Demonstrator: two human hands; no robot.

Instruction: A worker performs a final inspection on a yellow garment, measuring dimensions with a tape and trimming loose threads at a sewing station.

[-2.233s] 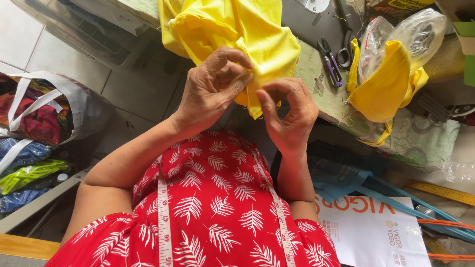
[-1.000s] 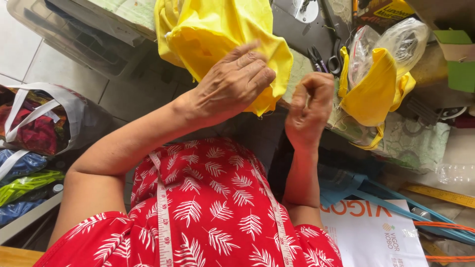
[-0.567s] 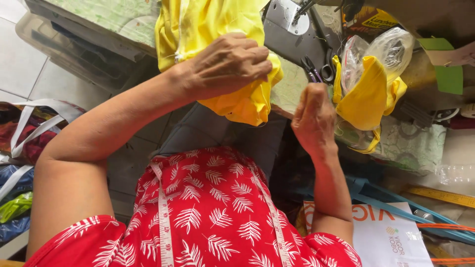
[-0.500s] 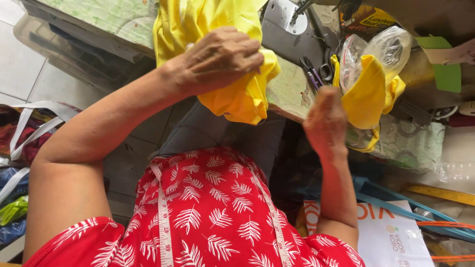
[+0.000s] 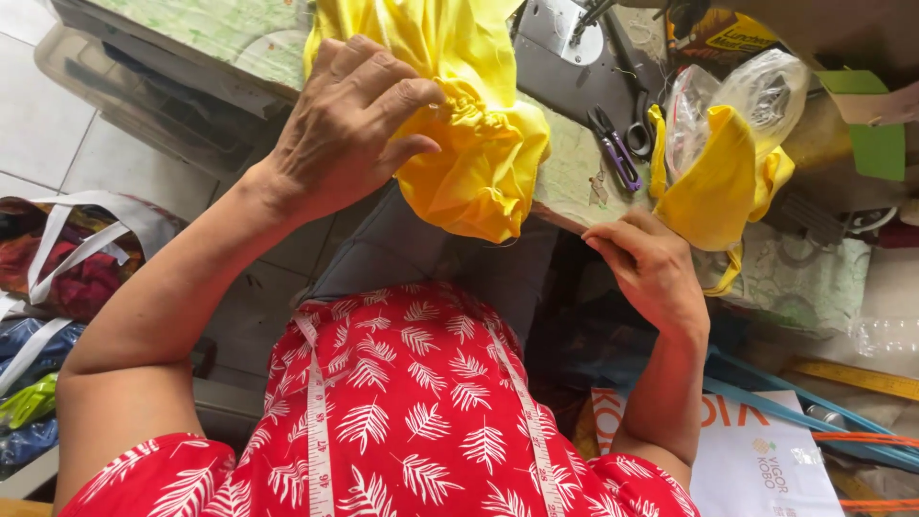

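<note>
Right hand [image 5: 651,268] has dropped off the yellow fabric [image 5: 469,144] to the table edge [image 5: 574,206] just right of it, fingers loosely curled, holding nothing. Left hand [image 5: 349,120] grips the gathered fabric, which hangs over that edge, scissors [image 5: 617,144] beyond.

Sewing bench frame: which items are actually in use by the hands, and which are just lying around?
In use:
left hand gripping the yellow fabric
right hand at the table edge, holding nothing visible

Lying about:
scissors
thread snips
plastic bag with yellow cloth
cloth bags on floor
measuring tape around the neck
</note>
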